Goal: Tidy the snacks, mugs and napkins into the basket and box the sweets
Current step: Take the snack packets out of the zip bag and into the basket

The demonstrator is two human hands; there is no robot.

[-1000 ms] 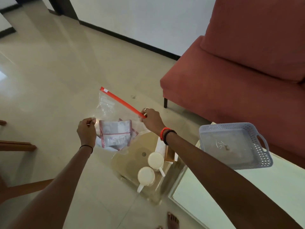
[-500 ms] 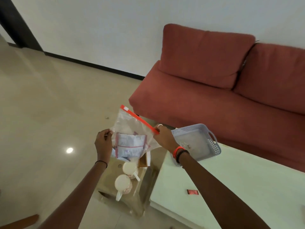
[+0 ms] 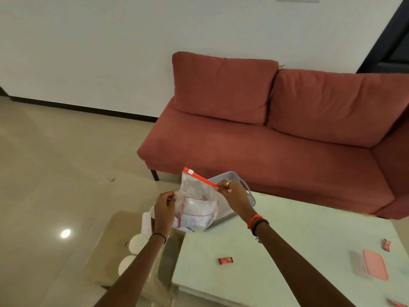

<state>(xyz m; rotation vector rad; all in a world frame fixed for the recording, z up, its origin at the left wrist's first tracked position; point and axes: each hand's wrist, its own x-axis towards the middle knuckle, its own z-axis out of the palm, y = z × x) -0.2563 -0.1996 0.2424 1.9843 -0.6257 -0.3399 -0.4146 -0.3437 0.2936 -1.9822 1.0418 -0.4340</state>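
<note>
Snack bag [image 3: 197,204] now overlaps basket [image 3: 251,199]; left hand [image 3: 164,208], right hand [image 3: 233,196] pinch it.

head view | forward and down | close over table [image 3: 309,218] | sofa [image 3: 243,147] beyond

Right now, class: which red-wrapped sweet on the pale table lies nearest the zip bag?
The sweet beside the right forearm; the other two sweets lie far right, near the pink box.

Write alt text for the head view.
The left hand and right hand hold a clear zip bag of snack packets in front of a lilac basket on a pale table. A red sweet and pink box lie nearby; a red sofa stands behind.
</note>
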